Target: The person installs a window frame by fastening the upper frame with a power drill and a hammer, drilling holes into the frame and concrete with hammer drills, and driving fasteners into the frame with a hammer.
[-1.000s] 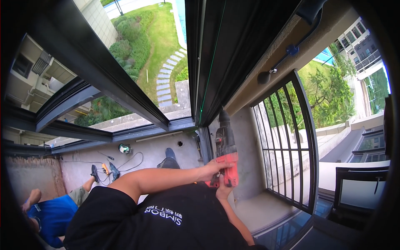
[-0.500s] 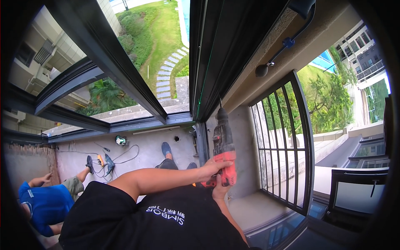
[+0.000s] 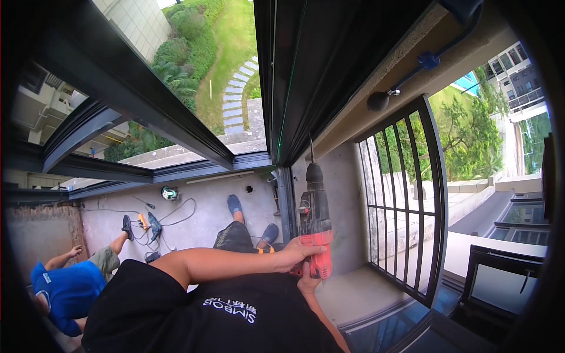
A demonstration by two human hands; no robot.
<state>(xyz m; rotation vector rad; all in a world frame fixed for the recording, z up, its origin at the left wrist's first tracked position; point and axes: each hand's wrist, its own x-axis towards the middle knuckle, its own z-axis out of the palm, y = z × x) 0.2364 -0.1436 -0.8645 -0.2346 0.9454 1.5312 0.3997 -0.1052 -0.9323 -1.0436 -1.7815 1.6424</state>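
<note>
A red and black rotary hammer drill point(image 3: 316, 215) points away from me, its thin bit point(image 3: 312, 152) reaching toward the dark window frame point(image 3: 318, 65) and the wall edge beside it. My left hand point(image 3: 299, 254) is wrapped over the drill's red rear body, with that arm crossing in front of my chest. Lower down, my right hand point(image 3: 308, 282) grips the back end of the drill. Where exactly the bit's tip meets the surface cannot be made out. A thin green light line runs along the frame.
At lower left a person in a blue shirt point(image 3: 73, 288) is low to the floor. Near them lie a teal power tool point(image 3: 154, 226), cables and a green-and-white device point(image 3: 170, 193). A barred metal railing point(image 3: 406, 206) stands at right. A blue cord with a dark ball point(image 3: 378, 101) hangs above.
The drill and both hands sit slightly lower and nearer me, and more of the bit shows. My view has shifted a little, bringing my second shoe into fuller sight.
</note>
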